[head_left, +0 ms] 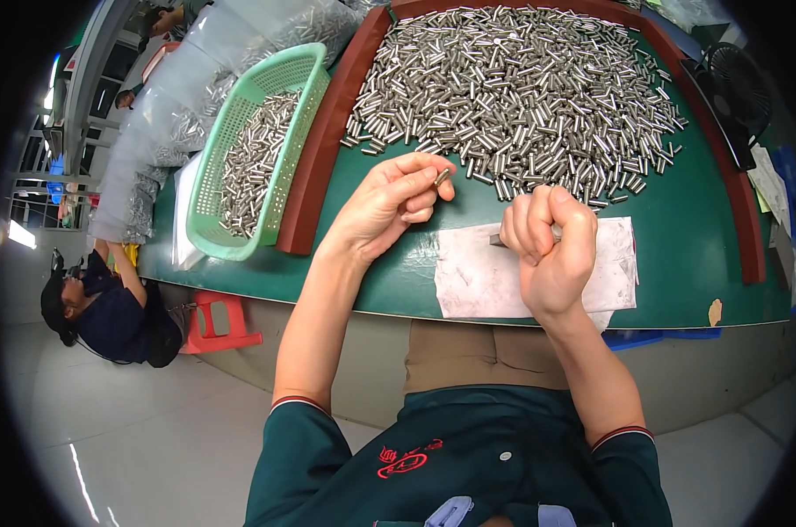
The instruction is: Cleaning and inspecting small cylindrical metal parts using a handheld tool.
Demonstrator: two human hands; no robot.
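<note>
Between the thumb and fingertips of my left hand [399,195] is a small metal pin [442,177], held just in front of the heap. My right hand [551,246] is closed in a fist above a stained white cloth [477,285]. A grey metal end [497,240] sticks out on the fist's left side, and a bit of metal shows at its top; most of what it grips is hidden. Beyond both hands spreads a large heap of short shiny metal pins [521,97] on the green tabletop [398,285].
Dark red wooden rails [306,193] border the heap. A pale green basket [206,189] of pins stands left, beside clear plastic bags [143,149] of metal parts. A black fan [736,83] is at the right. Another person [117,303] sits far left near a red stool [215,325].
</note>
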